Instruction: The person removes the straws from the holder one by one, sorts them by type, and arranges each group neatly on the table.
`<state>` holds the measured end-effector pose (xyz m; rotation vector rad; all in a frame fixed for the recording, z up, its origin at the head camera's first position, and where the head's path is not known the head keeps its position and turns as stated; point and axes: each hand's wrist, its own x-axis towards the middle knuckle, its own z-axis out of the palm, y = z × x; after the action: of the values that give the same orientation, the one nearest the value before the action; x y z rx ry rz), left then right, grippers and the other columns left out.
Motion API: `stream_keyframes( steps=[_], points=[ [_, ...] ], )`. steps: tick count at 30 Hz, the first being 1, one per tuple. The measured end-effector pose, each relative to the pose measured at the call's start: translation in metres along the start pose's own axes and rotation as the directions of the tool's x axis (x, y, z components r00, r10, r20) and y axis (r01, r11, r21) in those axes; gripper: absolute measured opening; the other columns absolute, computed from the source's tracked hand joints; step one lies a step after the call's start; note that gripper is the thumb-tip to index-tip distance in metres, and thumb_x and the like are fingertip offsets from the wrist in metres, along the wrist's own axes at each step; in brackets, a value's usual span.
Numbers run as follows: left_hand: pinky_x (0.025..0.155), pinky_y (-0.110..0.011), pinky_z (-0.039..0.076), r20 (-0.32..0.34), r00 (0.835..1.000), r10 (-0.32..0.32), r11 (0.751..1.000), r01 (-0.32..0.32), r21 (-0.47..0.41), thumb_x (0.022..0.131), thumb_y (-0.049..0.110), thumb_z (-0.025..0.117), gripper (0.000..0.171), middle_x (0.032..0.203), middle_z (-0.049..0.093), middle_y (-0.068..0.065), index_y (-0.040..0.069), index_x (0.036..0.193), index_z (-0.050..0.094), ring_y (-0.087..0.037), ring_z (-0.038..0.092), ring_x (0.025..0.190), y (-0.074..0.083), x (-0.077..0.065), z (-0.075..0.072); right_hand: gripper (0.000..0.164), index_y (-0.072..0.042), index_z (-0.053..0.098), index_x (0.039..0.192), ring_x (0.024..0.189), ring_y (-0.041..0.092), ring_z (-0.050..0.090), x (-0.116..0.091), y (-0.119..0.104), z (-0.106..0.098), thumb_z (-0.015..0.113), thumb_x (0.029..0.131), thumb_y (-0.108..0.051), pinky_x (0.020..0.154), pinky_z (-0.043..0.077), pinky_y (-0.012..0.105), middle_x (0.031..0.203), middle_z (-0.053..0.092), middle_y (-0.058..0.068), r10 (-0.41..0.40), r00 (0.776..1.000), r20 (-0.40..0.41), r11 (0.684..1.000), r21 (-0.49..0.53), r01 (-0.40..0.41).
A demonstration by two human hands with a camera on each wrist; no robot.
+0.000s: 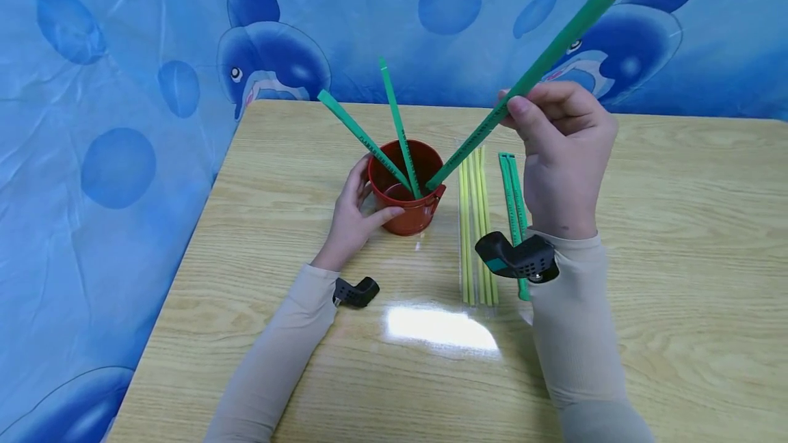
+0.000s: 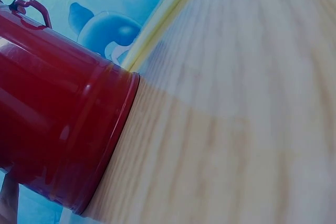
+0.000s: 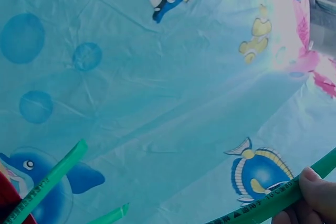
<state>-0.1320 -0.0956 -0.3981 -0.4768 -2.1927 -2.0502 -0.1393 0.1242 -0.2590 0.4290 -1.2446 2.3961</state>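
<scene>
My right hand (image 1: 563, 135) pinches a long green printed plastic strip (image 1: 550, 53) between thumb and fingers. That strip slants, its lower end at the right of the mouth of a small red bucket (image 1: 409, 217). Two more green strips, a left one (image 1: 363, 135) and a more upright one (image 1: 397, 122), stand leaning inside the bucket. My left hand (image 1: 353, 214) grips the bucket from its left side, thumb at the front below the rim. In the left wrist view the bucket's base rests on the table; only a bit of a finger shows at the lower left.
Right of the bucket, several yellow strips (image 1: 466, 238) lie side by side on the wooden table (image 1: 695, 258). Green strips (image 1: 514, 190) lie beside them, partly hidden by my right wrist and its camera. A blue dolphin-printed sheet (image 1: 369, 5) hangs behind the table.
</scene>
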Motion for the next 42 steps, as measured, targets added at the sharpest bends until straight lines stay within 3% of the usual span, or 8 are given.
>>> stream_keyframes(
  steps=[3,5,7,11,16,24,31,42],
  points=[
    [0.109,-0.034,0.031,0.005,1.000,-0.007,1.000,0.007,-0.002,0.083,0.032,0.072,0.084,0.147,0.036,-0.005,0.009,0.148,0.024,-0.014,0.034,0.133,0.000,0.000,0.000,0.005,0.019,0.060,0.082,0.074,0.030,0.067,0.000,-0.004,-0.001,0.062,0.078,0.020,0.075,0.056,0.037,0.073,0.066,0.020,-0.044,0.999,-0.027,0.999,0.026,0.044],
    [0.109,-0.033,0.031,0.007,1.000,-0.011,1.000,0.011,0.001,0.085,0.019,0.072,0.080,0.147,0.036,-0.005,0.009,0.148,0.024,-0.014,0.034,0.134,0.000,0.000,-0.001,0.005,0.019,0.059,0.082,0.074,0.031,0.066,0.000,-0.006,-0.002,0.062,0.078,0.021,0.074,0.056,0.037,0.073,0.066,0.021,-0.071,0.996,-0.044,0.997,0.037,0.073],
    [0.109,-0.032,0.030,0.007,1.000,-0.017,1.000,0.017,0.007,0.084,0.006,0.071,0.080,0.147,0.036,-0.006,0.008,0.148,0.023,-0.014,0.033,0.134,0.000,0.000,-0.001,0.008,0.019,0.059,0.081,0.073,0.031,0.066,0.001,-0.008,-0.003,0.065,0.076,0.019,0.073,0.057,0.037,0.073,0.065,0.022,-0.099,0.993,-0.065,0.994,0.039,0.101],
    [0.110,-0.032,0.030,0.004,1.000,-0.026,1.000,0.026,0.007,0.083,0.001,0.070,0.081,0.148,0.035,-0.006,0.008,0.149,0.022,-0.014,0.032,0.134,0.001,0.001,-0.002,0.019,0.021,0.058,0.082,0.072,0.032,0.065,0.002,-0.011,-0.008,0.073,0.072,0.014,0.072,0.057,0.037,0.075,0.066,0.023,-0.124,0.989,-0.084,0.991,0.040,0.128],
    [0.110,-0.033,0.029,0.005,0.999,-0.042,0.999,0.042,-0.010,0.083,-0.001,0.070,0.083,0.149,0.033,-0.006,0.009,0.149,0.021,-0.016,0.032,0.135,0.002,0.002,-0.002,0.024,0.024,0.055,0.084,0.070,0.034,0.064,0.001,-0.016,-0.017,0.074,0.071,0.015,0.073,0.057,0.039,0.075,0.064,0.026,-0.110,0.989,-0.101,0.992,0.054,0.116],
    [0.110,-0.030,0.030,-0.015,0.998,-0.065,0.998,0.065,-0.001,0.083,0.001,0.070,0.082,0.149,0.033,-0.004,0.009,0.149,0.022,-0.014,0.032,0.135,0.004,0.001,-0.006,0.014,0.025,0.056,0.084,0.072,0.033,0.064,-0.001,-0.025,-0.038,0.065,0.076,0.020,0.076,0.056,0.039,0.075,0.064,0.026,-0.067,0.993,-0.096,0.997,0.043,0.072],
    [0.110,-0.029,0.030,-0.009,0.999,-0.045,0.999,0.045,0.004,0.085,0.003,0.069,0.079,0.149,0.034,-0.005,0.008,0.149,0.023,-0.013,0.032,0.135,0.004,0.001,-0.006,0.014,0.026,0.056,0.084,0.070,0.033,0.064,-0.004,-0.033,-0.054,0.066,0.075,0.021,0.075,0.057,0.039,0.074,0.063,0.027,-0.047,0.992,-0.119,0.998,0.024,0.050],
    [0.109,-0.031,0.031,-0.011,0.999,-0.049,0.999,0.049,0.007,0.084,0.001,0.070,0.080,0.149,0.035,-0.006,0.007,0.148,0.023,-0.013,0.033,0.135,0.004,0.000,-0.005,0.012,0.028,0.056,0.086,0.068,0.034,0.065,-0.010,-0.043,-0.081,0.062,0.076,0.024,0.068,0.057,0.035,0.077,0.064,0.029,0.042,0.996,-0.077,0.999,0.022,-0.041]
  ],
)
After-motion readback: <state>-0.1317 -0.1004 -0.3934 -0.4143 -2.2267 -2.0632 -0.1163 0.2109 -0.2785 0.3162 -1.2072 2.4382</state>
